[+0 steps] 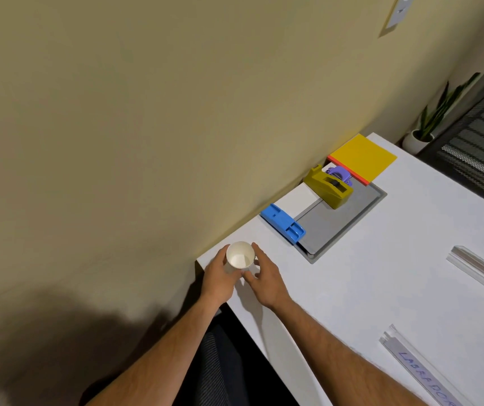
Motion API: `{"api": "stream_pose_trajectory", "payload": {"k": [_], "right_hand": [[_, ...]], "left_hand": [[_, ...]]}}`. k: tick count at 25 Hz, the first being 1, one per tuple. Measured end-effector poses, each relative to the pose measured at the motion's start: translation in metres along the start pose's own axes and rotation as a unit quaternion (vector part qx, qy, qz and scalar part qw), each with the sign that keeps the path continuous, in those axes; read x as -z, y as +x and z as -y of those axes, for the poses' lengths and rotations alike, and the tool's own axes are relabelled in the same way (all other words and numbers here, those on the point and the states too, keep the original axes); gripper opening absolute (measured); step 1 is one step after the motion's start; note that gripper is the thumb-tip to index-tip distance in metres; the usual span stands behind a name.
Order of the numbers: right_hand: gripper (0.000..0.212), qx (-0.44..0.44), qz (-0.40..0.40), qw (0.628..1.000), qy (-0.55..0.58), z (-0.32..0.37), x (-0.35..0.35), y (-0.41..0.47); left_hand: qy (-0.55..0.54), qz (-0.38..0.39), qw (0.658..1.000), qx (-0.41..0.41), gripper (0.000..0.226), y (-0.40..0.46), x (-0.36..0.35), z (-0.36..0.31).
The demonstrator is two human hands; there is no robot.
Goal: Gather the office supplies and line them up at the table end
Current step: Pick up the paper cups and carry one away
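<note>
Both hands cup a white paper cup (pixel 240 258) at the white table's (pixel 381 273) near corner: left hand (pixel 219 278) wraps its side, right hand's (pixel 265 281) fingers touch it. Blue stapler (pixel 282 223) lies just beyond.

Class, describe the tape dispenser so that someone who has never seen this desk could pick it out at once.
Start at the white table along the beige wall and find the grey mat by that wall. The tape dispenser stands on the mat's far part, between the blue hole punch and the yellow pad. It alone is olive-yellow and wedge-shaped.
</note>
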State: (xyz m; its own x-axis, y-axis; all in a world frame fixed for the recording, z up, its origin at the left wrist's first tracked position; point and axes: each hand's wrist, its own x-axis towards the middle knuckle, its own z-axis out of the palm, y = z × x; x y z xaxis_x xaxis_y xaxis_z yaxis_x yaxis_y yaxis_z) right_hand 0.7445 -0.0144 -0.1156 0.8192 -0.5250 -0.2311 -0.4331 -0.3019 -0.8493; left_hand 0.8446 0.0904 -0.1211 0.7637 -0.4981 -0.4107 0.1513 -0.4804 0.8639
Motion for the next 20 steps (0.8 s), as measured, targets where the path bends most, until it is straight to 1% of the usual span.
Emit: {"api": "stream_pose_trajectory", "payload": {"k": [4,5,9,11,16,20], "right_hand": [[0.069,0.029,-0.012,0.999,0.005,0.021,0.021,-0.026],[0.066,0.041,-0.016,0.999,0.008,0.028,0.028,-0.035],[0.026,0.083,-0.042,0.996,0.016,0.053,0.063,-0.084],[0.016,0.093,-0.034,0.995,0.025,0.061,0.078,-0.109],[0.012,0.133,0.003,0.991,-0.018,0.081,0.121,-0.190],[0.011,0.129,0.047,0.990,-0.009,0.088,0.154,-0.242]], "left_hand": [[-0.040,0.017,0.999,-0.032,0.058,-0.030,0.009,-0.018],[-0.038,0.020,0.998,-0.036,0.058,-0.040,0.010,-0.024],[-0.018,0.024,0.998,-0.055,0.065,-0.095,0.005,-0.049],[-0.009,0.018,0.998,-0.054,0.070,-0.127,-0.001,-0.057],[-0.002,-0.025,0.996,-0.081,0.068,-0.228,-0.021,-0.087],[-0.016,-0.037,0.995,-0.093,0.068,-0.285,-0.041,-0.099]]}}
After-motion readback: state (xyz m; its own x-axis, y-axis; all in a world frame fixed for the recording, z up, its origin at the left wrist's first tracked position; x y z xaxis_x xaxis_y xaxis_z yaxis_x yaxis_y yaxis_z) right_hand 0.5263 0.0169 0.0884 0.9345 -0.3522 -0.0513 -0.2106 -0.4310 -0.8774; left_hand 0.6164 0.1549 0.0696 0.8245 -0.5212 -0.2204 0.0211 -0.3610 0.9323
